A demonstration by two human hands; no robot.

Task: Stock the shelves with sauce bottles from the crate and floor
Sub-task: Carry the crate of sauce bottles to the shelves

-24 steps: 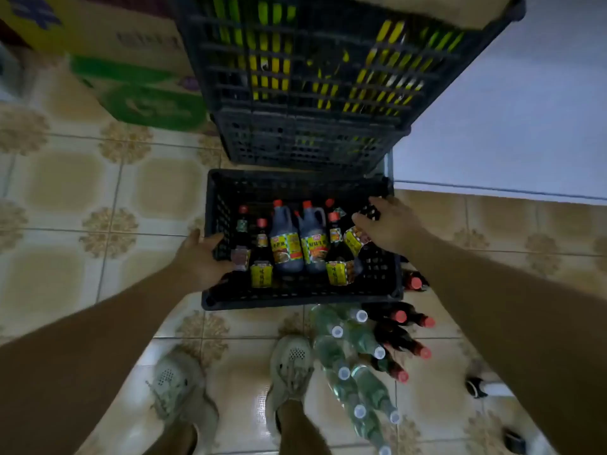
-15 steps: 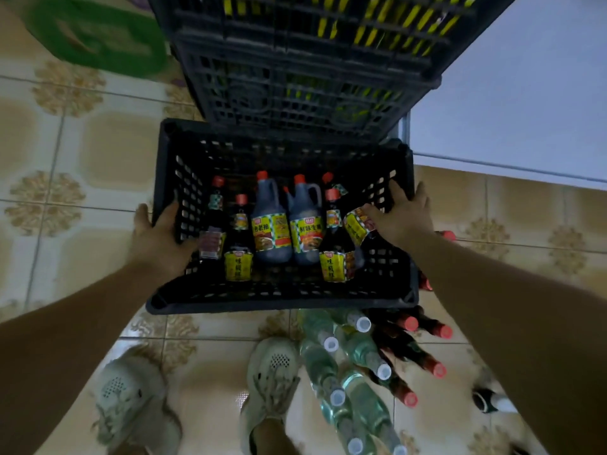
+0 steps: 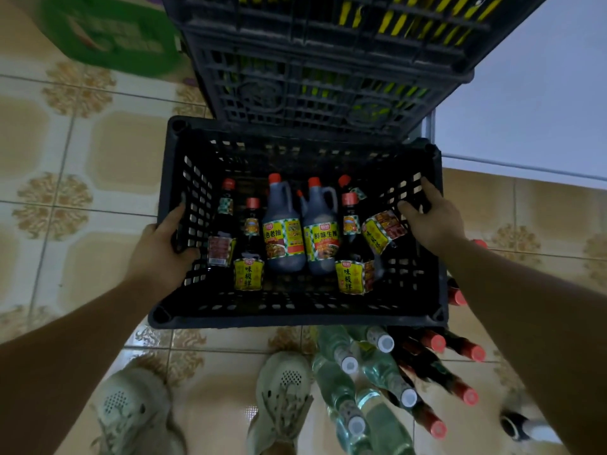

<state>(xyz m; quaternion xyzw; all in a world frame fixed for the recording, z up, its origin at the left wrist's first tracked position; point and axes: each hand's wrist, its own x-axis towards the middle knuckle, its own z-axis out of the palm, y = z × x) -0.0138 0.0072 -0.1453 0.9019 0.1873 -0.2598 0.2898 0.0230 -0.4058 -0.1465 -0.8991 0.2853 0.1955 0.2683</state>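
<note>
At the person's feet, toward five o'clock, clear bottles (image 3: 331, 379) and red-capped dark bottles (image 3: 437, 366) lie flat on the tiles, probably waiting to be shelved. Beyond them, the left hand (image 3: 157, 254) at nine o'clock and the right hand (image 3: 433, 221) at three o'clock each curl their fingers round opposite walls of the black crate (image 3: 295, 318), a balanced grip suited to lifting it. Inside, the sauce bottles (image 3: 284, 238) stand mostly upright, one leaning toward the right wall. Stacked crates (image 3: 328, 77) rise at twelve o'clock, with a green box (image 3: 115, 37) at eleven.
</note>
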